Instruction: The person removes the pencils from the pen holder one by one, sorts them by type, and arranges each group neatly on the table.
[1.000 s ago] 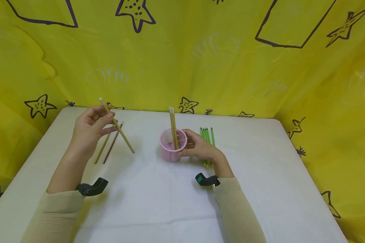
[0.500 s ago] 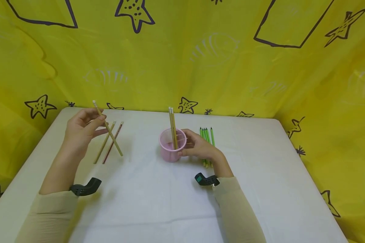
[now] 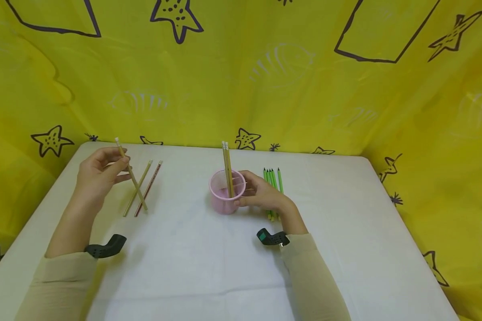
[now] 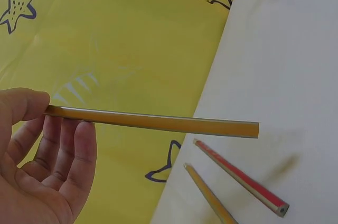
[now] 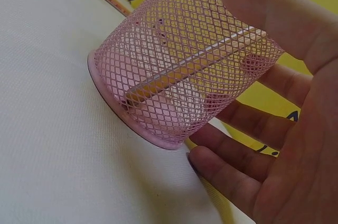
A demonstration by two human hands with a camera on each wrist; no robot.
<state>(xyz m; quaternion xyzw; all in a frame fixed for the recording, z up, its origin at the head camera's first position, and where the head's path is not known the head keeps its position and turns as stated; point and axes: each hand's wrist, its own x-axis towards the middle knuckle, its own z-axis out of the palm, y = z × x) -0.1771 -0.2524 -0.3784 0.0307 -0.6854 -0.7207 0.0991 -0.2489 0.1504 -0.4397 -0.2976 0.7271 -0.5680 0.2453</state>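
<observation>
My left hand (image 3: 98, 174) pinches a yellow pencil (image 3: 133, 180) near its white eraser end, between thumb and fingers. It slants above the table, eraser end up; the left wrist view shows the flat, unsharpened end of the held pencil (image 4: 158, 122). Beneath it lie another yellow pencil (image 3: 145, 170) and a red pencil (image 3: 154, 177). At the middle of the table stands a pink mesh pencil cup (image 3: 225, 206) with yellow pencils (image 3: 227, 165) leaning in it, erasers up. My right hand (image 3: 263, 194) grips the cup's right side; the right wrist view shows thumb and fingers around the mesh (image 5: 179, 65).
Several green pencils (image 3: 273, 178) with dark sharpened tips lie side by side behind and right of my right hand. The table wears a white cloth (image 3: 209, 258). A yellow curtain (image 3: 225, 80) with drawn starfish hangs along the back and sides.
My left hand has moved left and slightly down with the pencil, away from the cup and over the loose pencils. The right hand and cup stay in place.
</observation>
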